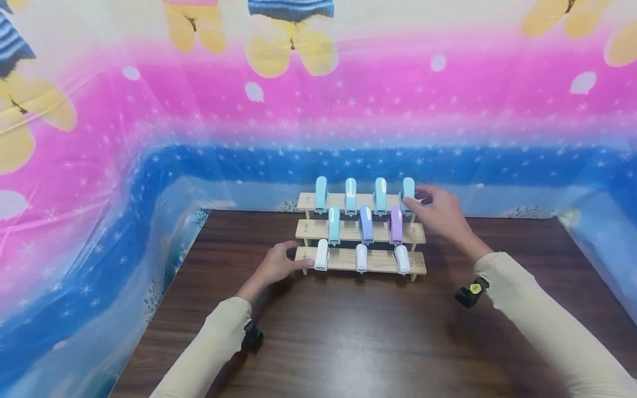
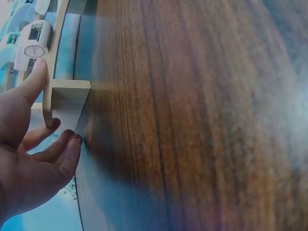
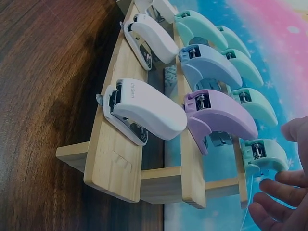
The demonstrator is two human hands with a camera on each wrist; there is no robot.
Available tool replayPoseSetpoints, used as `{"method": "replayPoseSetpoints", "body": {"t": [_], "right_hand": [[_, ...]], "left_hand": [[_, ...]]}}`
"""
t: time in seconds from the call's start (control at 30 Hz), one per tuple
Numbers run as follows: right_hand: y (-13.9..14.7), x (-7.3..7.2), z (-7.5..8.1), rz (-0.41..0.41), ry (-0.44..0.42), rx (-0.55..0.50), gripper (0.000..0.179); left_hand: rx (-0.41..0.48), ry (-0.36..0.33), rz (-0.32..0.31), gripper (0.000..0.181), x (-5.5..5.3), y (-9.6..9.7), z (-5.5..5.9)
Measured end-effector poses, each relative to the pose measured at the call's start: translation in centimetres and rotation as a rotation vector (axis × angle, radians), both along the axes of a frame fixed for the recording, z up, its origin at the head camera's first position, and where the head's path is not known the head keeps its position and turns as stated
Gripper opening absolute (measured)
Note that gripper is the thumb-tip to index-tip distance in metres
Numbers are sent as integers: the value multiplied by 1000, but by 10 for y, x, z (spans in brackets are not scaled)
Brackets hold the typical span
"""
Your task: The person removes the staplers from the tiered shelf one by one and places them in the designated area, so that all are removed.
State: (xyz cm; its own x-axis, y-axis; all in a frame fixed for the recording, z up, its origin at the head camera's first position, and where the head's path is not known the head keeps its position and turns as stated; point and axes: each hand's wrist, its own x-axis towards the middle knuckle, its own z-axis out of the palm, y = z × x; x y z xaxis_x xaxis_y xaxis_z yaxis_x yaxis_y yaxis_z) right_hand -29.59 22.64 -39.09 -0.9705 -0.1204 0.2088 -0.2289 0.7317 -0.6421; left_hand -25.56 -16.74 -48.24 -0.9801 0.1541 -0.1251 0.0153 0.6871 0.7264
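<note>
A three-tier wooden stand (image 1: 343, 257) holds small staplers. My left hand (image 1: 278, 262) is at its left end, thumb on top of the lowest plank and index finger curling round the plank's end. That thumb's tip lies right at the leftmost white stapler (image 2: 32, 45); the other fingers curve in beside the stand's leg (image 2: 71, 85). At the far right of the top tier, my right hand (image 1: 440, 210) is around the last teal stapler (image 3: 262, 156). In the right wrist view its thumb (image 3: 292, 130) stands apart from the stapler, while its loosely bent fingers reach close to the base.
The middle tier bears a teal stapler (image 1: 334, 225), a blue stapler (image 1: 366, 224) and a purple stapler (image 1: 396, 225). More teal staplers line the top tier. Close behind the stand hangs a printed cloth (image 1: 249, 188). Dark wood tabletop (image 1: 348, 331) extends in front.
</note>
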Motion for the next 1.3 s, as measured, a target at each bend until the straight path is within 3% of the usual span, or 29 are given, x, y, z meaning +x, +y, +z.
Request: {"method": "replayPoseSetpoints", "body": {"t": [0.53, 1.3], "right_hand": [[0, -8, -3, -26, -9, -42, 72], [-7, -11, -8, -115, -29, -113, 58]], "left_hand": [[56, 11, -2, 64, 2, 2, 1], [21, 34, 4, 66, 5, 3, 1]]}}
